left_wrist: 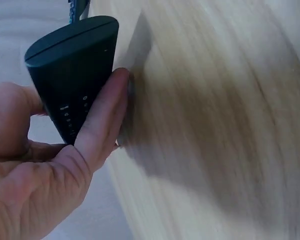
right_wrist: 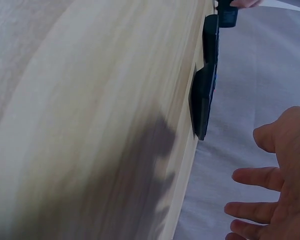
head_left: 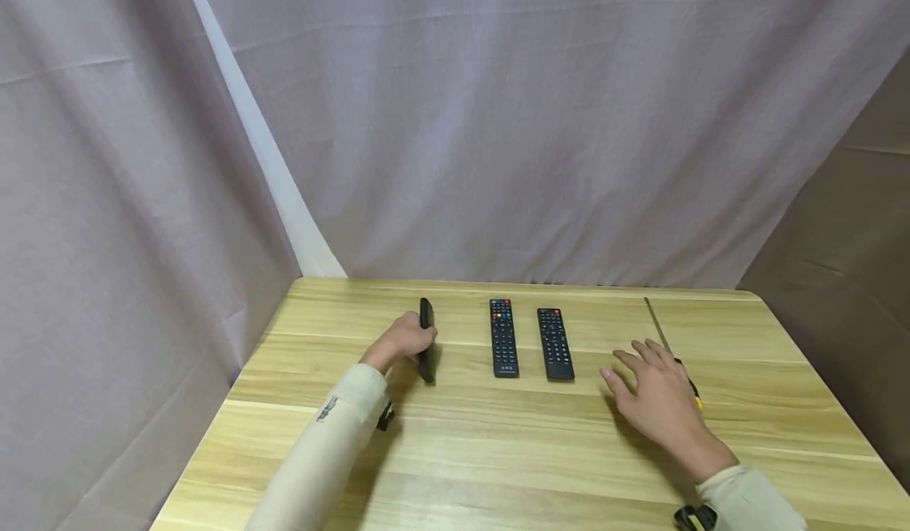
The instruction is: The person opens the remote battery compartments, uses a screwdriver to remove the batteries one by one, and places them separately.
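Note:
On the left side of the table, my left hand (head_left: 404, 338) grips a black remote control (head_left: 426, 314) tipped up on its long edge. The left wrist view shows this remote (left_wrist: 72, 65) between thumb and fingers, one end facing the camera. Two more black remotes lie flat, buttons up: one near the middle (head_left: 504, 341) and a slightly shorter one (head_left: 555, 347) to its right. My right hand (head_left: 657, 393) hovers with fingers spread and nothing in it. Partly hidden behind it lies a screwdriver (head_left: 657, 324) with a long thin shaft and a black-and-yellow handle.
The wooden table (head_left: 498, 460) has rounded far corners. Grey-mauve curtain cloth (head_left: 533, 136) hangs behind it and along the left, with a pale gap at the back left corner. Browner cloth (head_left: 853, 223) hangs on the right.

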### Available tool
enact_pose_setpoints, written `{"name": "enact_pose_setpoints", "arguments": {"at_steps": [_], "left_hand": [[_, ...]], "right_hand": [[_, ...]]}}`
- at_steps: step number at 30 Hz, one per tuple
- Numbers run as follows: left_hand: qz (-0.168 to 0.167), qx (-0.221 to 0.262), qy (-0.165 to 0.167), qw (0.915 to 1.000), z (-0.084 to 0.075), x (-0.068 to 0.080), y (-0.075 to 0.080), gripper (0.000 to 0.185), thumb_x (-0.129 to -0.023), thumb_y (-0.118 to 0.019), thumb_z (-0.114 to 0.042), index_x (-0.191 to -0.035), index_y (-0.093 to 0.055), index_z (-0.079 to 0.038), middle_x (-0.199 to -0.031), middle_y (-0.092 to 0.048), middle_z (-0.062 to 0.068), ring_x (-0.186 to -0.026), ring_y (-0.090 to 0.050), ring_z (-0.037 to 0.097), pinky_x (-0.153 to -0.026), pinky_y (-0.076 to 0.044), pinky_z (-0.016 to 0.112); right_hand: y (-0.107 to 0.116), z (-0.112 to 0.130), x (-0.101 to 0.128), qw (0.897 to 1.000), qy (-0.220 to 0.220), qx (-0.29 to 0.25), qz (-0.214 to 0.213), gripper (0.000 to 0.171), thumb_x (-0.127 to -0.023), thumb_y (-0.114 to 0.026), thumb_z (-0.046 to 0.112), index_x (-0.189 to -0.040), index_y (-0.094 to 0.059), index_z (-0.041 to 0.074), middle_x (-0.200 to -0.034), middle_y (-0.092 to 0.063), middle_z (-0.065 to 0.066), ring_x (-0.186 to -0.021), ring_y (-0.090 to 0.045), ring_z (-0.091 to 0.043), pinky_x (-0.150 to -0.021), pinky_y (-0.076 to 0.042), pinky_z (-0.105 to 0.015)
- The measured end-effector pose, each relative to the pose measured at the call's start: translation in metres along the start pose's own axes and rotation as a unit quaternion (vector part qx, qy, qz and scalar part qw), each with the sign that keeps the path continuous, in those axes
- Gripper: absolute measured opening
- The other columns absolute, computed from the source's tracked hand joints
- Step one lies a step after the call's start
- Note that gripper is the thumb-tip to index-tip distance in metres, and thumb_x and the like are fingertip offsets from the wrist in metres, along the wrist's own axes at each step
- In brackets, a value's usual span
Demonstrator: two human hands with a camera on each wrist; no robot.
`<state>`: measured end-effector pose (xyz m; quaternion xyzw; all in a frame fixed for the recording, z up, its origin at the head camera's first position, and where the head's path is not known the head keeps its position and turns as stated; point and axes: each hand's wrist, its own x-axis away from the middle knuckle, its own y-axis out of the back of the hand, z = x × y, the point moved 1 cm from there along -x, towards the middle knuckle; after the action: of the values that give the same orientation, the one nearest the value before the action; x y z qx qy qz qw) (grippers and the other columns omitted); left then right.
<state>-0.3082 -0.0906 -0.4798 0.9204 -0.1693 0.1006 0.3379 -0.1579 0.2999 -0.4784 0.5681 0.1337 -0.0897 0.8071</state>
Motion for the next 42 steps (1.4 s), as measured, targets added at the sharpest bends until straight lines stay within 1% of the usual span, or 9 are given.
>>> {"name": "enact_pose_setpoints", "arguments": {"at_steps": [4,8,13,19,24,28,32,38,42], "left_hand": [[0.003,0.027,0.001,0.9996,0.006,0.002,0.001,0.029,-0.108,-0.051,-0.02,-0.115,-0.06,0.007,-0.099,-0.068,0.019,-0.079,-0.072,0.026,-0.073,-0.067,0.035],[0.005,0.064,0.001,0.9979,0.014,0.003,0.002,0.037,-0.107,-0.049,-0.014,-0.128,-0.055,0.015,-0.113,-0.068,0.028,-0.089,-0.075,0.03,-0.078,-0.07,0.04],[0.006,0.114,0.007,0.9934,0.021,0.004,0.004,0.04,-0.107,-0.046,-0.008,-0.134,-0.05,0.021,-0.125,-0.065,0.037,-0.103,-0.076,0.039,-0.087,-0.07,0.047],[-0.007,0.145,0.007,0.9894,0.028,0.005,0.002,0.036,-0.106,-0.046,-0.007,-0.13,-0.049,0.02,-0.121,-0.065,0.036,-0.098,-0.077,0.039,-0.086,-0.07,0.046],[-0.012,0.174,0.009,0.9847,0.03,0.008,0.002,0.036,-0.107,-0.047,-0.006,-0.134,-0.041,0.017,-0.119,-0.063,0.037,-0.096,-0.078,0.04,-0.085,-0.071,0.046],[-0.031,0.191,-0.008,0.9811,0.03,0.011,0.001,0.034,-0.108,-0.047,-0.006,-0.133,-0.037,0.013,-0.115,-0.065,0.037,-0.093,-0.079,0.04,-0.079,-0.071,0.045],[-0.057,0.197,-0.029,0.9784,0.03,0.013,-0.001,0.039,-0.11,-0.047,-0.008,-0.139,-0.031,0.013,-0.117,-0.067,0.039,-0.099,-0.079,0.041,-0.077,-0.071,0.044],[-0.07,0.222,-0.036,0.972,0.026,0.015,-0.003,0.045,-0.113,-0.044,-0.011,-0.147,-0.024,0.01,-0.118,-0.067,0.036,-0.103,-0.078,0.042,-0.078,-0.072,0.045],[-0.071,0.218,-0.044,0.9723,0.023,0.017,-0.006,0.047,-0.113,-0.044,-0.012,-0.15,-0.021,0.007,-0.117,-0.067,0.033,-0.102,-0.078,0.038,-0.077,-0.072,0.045]], "right_hand": [[0.002,-0.001,0.002,1.0,-0.001,-0.003,0.0,0.05,-0.104,-0.067,0.036,-0.134,-0.069,-0.004,-0.148,-0.055,-0.041,-0.142,-0.043,-0.062,-0.113,-0.035,-0.085],[0.002,-0.004,0.004,1.0,-0.001,-0.002,0.007,0.05,-0.104,-0.067,0.035,-0.134,-0.069,-0.004,-0.147,-0.055,-0.041,-0.141,-0.044,-0.062,-0.114,-0.035,-0.084],[0.002,-0.007,0.006,1.0,-0.002,0.003,0.014,0.049,-0.105,-0.065,0.037,-0.134,-0.069,-0.003,-0.146,-0.057,-0.04,-0.14,-0.046,-0.062,-0.114,-0.036,-0.083],[0.001,-0.008,0.007,1.0,0.007,0.009,0.006,0.045,-0.104,-0.067,0.033,-0.131,-0.071,-0.003,-0.14,-0.062,-0.038,-0.137,-0.049,-0.062,-0.112,-0.04,-0.081],[0.001,-0.005,0.005,1.0,-0.002,0.007,0.026,0.047,-0.105,-0.065,0.035,-0.133,-0.07,-0.003,-0.143,-0.06,-0.038,-0.14,-0.047,-0.061,-0.114,-0.038,-0.081],[0.0,-0.002,0.004,0.999,-0.007,0.008,0.036,0.048,-0.106,-0.065,0.036,-0.134,-0.07,-0.003,-0.144,-0.06,-0.039,-0.14,-0.046,-0.061,-0.114,-0.037,-0.083],[0.0,-0.001,0.004,0.999,-0.01,0.013,0.04,0.049,-0.106,-0.064,0.038,-0.134,-0.07,-0.003,-0.142,-0.061,-0.038,-0.14,-0.047,-0.06,-0.113,-0.038,-0.083],[-0.001,-0.001,0.003,0.999,-0.008,0.021,0.042,0.049,-0.107,-0.063,0.038,-0.134,-0.07,-0.002,-0.139,-0.064,-0.037,-0.139,-0.048,-0.059,-0.109,-0.041,-0.08],[-0.001,0.0,0.003,0.999,-0.01,0.017,0.046,0.049,-0.107,-0.063,0.036,-0.135,-0.069,-0.003,-0.14,-0.063,-0.037,-0.14,-0.047,-0.059,-0.111,-0.04,-0.081]]}}
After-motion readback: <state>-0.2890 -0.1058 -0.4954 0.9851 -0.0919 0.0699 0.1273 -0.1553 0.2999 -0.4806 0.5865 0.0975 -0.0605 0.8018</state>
